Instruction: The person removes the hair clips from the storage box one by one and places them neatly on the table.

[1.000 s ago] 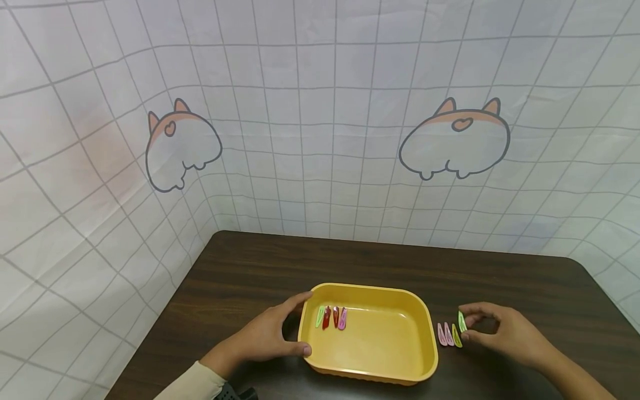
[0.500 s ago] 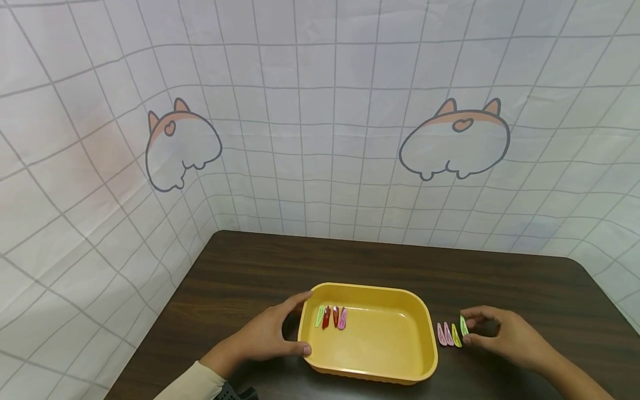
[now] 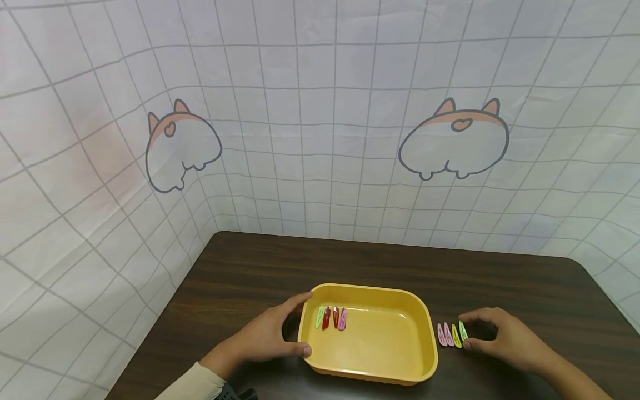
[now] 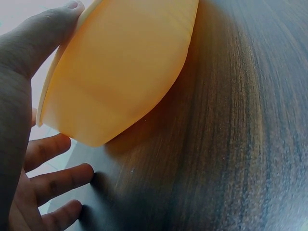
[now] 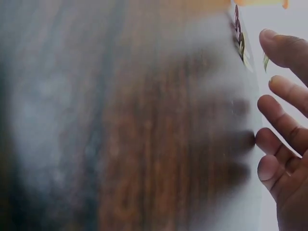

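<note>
My left hand (image 3: 270,330) holds the left end of a yellow plastic tray (image 3: 370,375), its thumb on the near corner of the rim and its index finger at the far corner. In the left wrist view the other fingers spread below the tray wall (image 4: 120,72). On the right, my right hand (image 3: 505,336) pinches a light green snap hair clip (image 3: 463,331) lengthwise between thumb and index finger. Beside that clip lie a yellow hair clip (image 3: 456,336) and two pink hair clips (image 3: 445,335) in a row. The right wrist view shows the other fingers loosely bent.
Inside the tray, along its far left part, lie a green hair clip (image 3: 320,316), two red clips (image 3: 326,318) and a purple-pink clip (image 3: 342,319). The dark wooden table (image 3: 280,255) meets a white grid-patterned curtain (image 3: 320,139) at its back edge.
My right hand has brought the light green clip slightly nearer to me, in line beside the yellow one. The left hand and the tray have stayed still.
</note>
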### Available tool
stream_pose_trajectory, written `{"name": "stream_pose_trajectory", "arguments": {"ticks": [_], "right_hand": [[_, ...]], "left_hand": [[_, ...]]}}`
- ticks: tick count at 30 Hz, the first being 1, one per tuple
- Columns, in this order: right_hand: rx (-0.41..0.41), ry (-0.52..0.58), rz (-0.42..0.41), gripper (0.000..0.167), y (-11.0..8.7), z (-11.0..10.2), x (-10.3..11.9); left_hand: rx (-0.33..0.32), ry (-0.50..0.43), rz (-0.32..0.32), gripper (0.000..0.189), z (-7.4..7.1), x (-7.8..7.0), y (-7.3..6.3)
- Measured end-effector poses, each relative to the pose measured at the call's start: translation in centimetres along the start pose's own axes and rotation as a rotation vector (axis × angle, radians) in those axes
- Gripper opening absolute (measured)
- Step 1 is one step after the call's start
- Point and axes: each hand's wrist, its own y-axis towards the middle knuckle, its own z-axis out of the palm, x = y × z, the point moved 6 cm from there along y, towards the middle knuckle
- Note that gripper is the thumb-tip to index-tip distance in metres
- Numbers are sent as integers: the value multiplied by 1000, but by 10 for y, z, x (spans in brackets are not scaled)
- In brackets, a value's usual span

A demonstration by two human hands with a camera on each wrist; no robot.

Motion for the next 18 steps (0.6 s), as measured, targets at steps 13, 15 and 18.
{"name": "stream_pose_trajectory", "arguments": {"ticks": [13,15,18], "right_hand": [[5,-24,-3,52,1,2,-2],[9,-26,-7,52,1,2,-2],[10,-33,-10,52,1,2,-2]], "left_hand": [[1,-3,-3,99,0,0,0],[1,-1,-5,99,0,0,0],[2,2,-5,99,0,0,0]]}}
